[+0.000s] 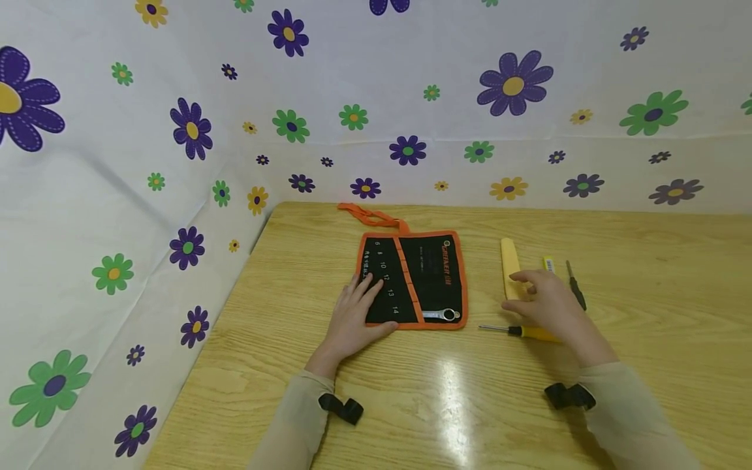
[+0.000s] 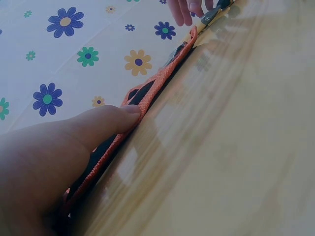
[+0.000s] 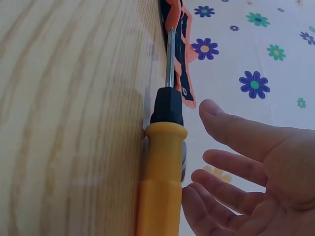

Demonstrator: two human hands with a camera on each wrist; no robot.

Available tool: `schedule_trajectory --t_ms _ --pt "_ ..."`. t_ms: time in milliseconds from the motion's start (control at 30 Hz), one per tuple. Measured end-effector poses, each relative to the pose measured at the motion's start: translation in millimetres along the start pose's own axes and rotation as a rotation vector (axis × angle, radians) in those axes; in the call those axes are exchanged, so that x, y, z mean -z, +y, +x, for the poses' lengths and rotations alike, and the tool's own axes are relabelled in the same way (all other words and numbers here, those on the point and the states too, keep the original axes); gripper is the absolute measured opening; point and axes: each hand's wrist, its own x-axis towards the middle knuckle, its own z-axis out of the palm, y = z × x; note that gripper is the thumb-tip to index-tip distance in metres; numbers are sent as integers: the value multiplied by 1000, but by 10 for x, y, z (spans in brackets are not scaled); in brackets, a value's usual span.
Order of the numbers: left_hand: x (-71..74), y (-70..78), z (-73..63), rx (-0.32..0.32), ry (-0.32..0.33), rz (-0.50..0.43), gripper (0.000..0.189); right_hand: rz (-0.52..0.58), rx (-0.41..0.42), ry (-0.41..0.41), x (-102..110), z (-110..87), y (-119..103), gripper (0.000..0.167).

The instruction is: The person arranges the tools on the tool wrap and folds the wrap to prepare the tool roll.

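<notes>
Hands well apart. Left hand [image 1: 355, 310] laid down with fingers spread; right hand [image 1: 549, 301] with thumb and fingers parted, nothing visibly gripped.

White backdrop with purple, green and yellow flowers [image 1: 364, 85] at rear and left; light wood-grain table [image 1: 235, 372] below.

Mid-table: flat black fabric pouch with orange edging [image 1: 431, 271], under left hand, thumb over near edge. Probably pinned so to stop sliding. Spread out flat, numbered side up, likely for readable slots; some lettering blocked by left fingers. Orange cloth tie [image 1: 376, 216] loose at far edge, out of the way.

Right of pouch: yellow-handled screwdriver with black collar [image 1: 523, 331], lying crosswise, tip toward pouch, rear of handle blocked by right wrist in head view. Farther back, smooth yellow round-ended strip [image 1: 508, 258], lower end next to right fingertips; contact, cannot tell. Past right hand, thin-shafted screwdriver with dark handle [image 1: 578, 296].

Silver ring spanner [image 1: 437, 314] in lowest slot, ring end exposed, probably for easy pulling. Smallest: yellow block with pale label [image 1: 549, 264], partly behind right hand, too little showing to identify.
</notes>
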Motion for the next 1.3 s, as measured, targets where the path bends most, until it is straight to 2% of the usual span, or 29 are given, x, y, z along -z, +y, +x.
schedule_trajectory --t_ms 300,733,867,967,1300 --pt "-7 -6 1 7 -2 6 87 -21 -11 -44 -21 24 79 66" --pt "2 0 -7 -1 3 3 87 -32 5 -2 -46 14 107 51" --pt "7 1 -9 -3 8 -5 87 0 2 15 -23 -15 82 48" --pt "8 2 -9 -4 12 -5 86 43 -3 48 -17 -39 64 44" --pt "6 2 -7 -1 1 7 86 137 28 243 -26 -67 27 37"
